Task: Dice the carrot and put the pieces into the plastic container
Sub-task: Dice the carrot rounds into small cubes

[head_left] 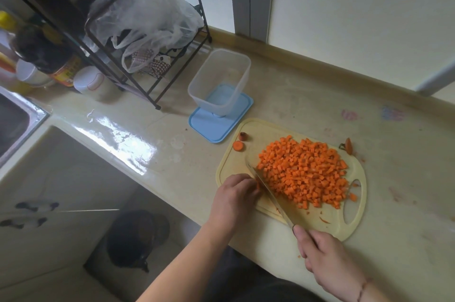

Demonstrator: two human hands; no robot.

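A large heap of diced carrot (304,175) covers the middle of the pale yellow cutting board (227,162). My left hand (234,197) holds down a small remaining bit of carrot (258,185) at the board's left edge, fingers curled over it. My right hand (325,256) grips the handle of a knife (269,193), whose blade lies just right of the left fingers, against the heap. The clear plastic container (220,81) stands empty on its blue lid (216,127), beyond the board.
A carrot slice (238,146) and a carrot end (243,136) lie at the board's top left; a carrot top (348,146) lies off its right side. A black wire rack (138,55) with plastic bags, jars (96,84) and a sink (14,122) are left.
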